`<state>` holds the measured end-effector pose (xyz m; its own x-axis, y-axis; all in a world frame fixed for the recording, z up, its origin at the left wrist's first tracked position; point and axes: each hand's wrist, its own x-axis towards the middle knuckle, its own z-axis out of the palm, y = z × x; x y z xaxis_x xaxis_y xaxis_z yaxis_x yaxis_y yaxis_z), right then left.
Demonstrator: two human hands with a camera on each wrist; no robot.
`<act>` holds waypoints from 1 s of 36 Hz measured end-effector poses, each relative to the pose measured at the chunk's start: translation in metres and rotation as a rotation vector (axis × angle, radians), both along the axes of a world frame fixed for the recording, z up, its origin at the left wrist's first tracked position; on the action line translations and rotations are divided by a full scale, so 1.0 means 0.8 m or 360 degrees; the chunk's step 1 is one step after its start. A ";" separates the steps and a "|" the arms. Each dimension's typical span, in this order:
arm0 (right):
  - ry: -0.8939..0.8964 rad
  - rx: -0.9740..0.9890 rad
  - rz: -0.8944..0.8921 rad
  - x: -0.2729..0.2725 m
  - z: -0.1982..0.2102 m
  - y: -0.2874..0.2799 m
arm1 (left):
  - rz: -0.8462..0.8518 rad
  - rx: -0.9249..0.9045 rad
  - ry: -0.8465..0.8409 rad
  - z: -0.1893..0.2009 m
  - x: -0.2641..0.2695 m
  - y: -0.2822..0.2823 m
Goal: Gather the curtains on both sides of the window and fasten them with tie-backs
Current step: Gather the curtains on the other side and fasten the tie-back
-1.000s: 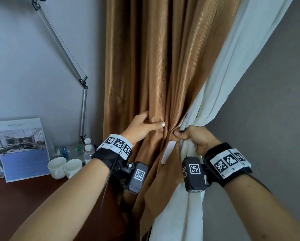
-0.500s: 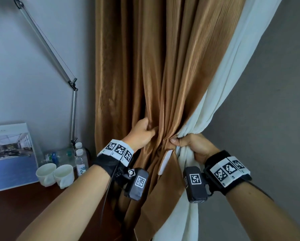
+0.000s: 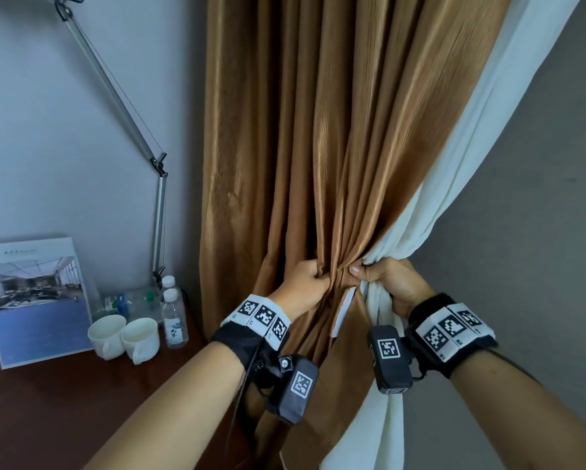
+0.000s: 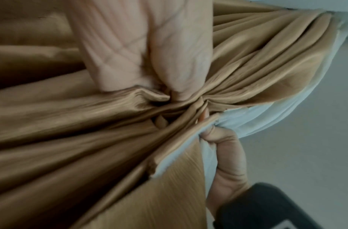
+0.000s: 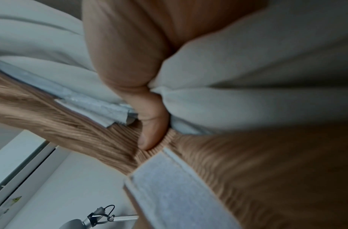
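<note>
A golden-brown curtain (image 3: 305,147) hangs in front of me, with a white sheer curtain (image 3: 481,137) on its right side. My left hand (image 3: 305,283) grips a bunch of brown folds (image 4: 130,105) at waist height. Just to its right, my right hand (image 3: 383,283) grips the white sheer together with the brown edge, thumb (image 5: 151,127) pressed on the brown cloth. A brown tie-back strap with a white fastening patch (image 3: 344,312) hangs below the pinch point; it shows close up as a pale strip (image 5: 169,186) in the right wrist view.
A dark wooden desk (image 3: 64,401) stands at the left with two white cups (image 3: 125,335), small water bottles (image 3: 173,320) and a standing brochure (image 3: 34,300). A metal lamp arm (image 3: 115,103) slants across the grey wall. A plain wall (image 3: 539,232) lies to the right.
My left hand slid right along the brown curtain and closed on its folds, bunching them against my right hand. The right hand kept its grip. The view shifted slightly.
</note>
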<state>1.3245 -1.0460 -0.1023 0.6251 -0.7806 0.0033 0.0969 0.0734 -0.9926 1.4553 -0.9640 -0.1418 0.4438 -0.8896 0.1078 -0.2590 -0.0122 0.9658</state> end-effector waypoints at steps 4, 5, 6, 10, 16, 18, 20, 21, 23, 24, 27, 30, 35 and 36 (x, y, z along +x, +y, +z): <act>-0.0023 -0.0056 -0.0035 0.008 -0.002 0.001 | -0.0012 -0.0013 0.0088 -0.010 0.005 0.001; -0.0029 -0.0063 -0.0043 0.009 -0.002 0.002 | -0.0017 -0.0004 0.0055 -0.007 0.006 0.003; -0.0032 -0.0072 -0.0043 0.010 -0.003 0.002 | -0.0008 0.0006 0.0006 -0.003 0.007 0.007; -0.0019 -0.0116 -0.0018 0.009 -0.004 -0.001 | 0.0104 -0.0127 -0.0181 0.002 0.026 0.022; 0.0022 -0.0021 0.0049 0.004 -0.003 -0.017 | 0.0164 -0.0292 0.0175 0.017 0.072 0.020; 0.0042 -0.0008 0.0042 0.006 -0.003 -0.023 | 0.0282 -0.0305 0.0045 0.022 0.084 0.008; 0.0067 -0.0010 0.0040 0.008 -0.003 -0.027 | 0.0437 -0.0181 -0.0217 0.026 0.091 -0.006; 0.0081 -0.0009 0.0042 0.009 -0.002 -0.029 | 0.0516 -0.0101 -0.0351 0.030 0.092 -0.010; 0.0097 0.0004 0.0053 0.013 -0.002 -0.037 | 0.0665 0.0040 -0.0526 0.040 0.090 -0.020; 0.0113 0.0006 0.0063 0.015 -0.002 -0.039 | 0.0700 0.0084 -0.0527 0.045 0.088 -0.025; 0.0159 -0.0022 0.0078 0.022 -0.004 -0.050 | 0.0693 0.0098 -0.0346 0.057 0.088 -0.043; 0.0166 -0.0009 0.0012 0.027 -0.007 -0.059 | 0.0786 0.0039 -0.0413 0.060 0.098 -0.048; 0.0128 -0.0022 -0.0077 0.029 -0.010 -0.073 | 0.0648 -0.0144 -0.0142 0.043 0.109 -0.035; 0.0119 -0.0013 -0.0077 0.030 -0.010 -0.073 | 0.0571 -0.0146 -0.0072 0.040 0.108 -0.031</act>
<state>1.3484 -1.1046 -0.1102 0.5855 -0.8099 -0.0358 0.0255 0.0625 -0.9977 1.5417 -0.9887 -0.1096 0.7186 -0.6640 0.2065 -0.2963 -0.0237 0.9548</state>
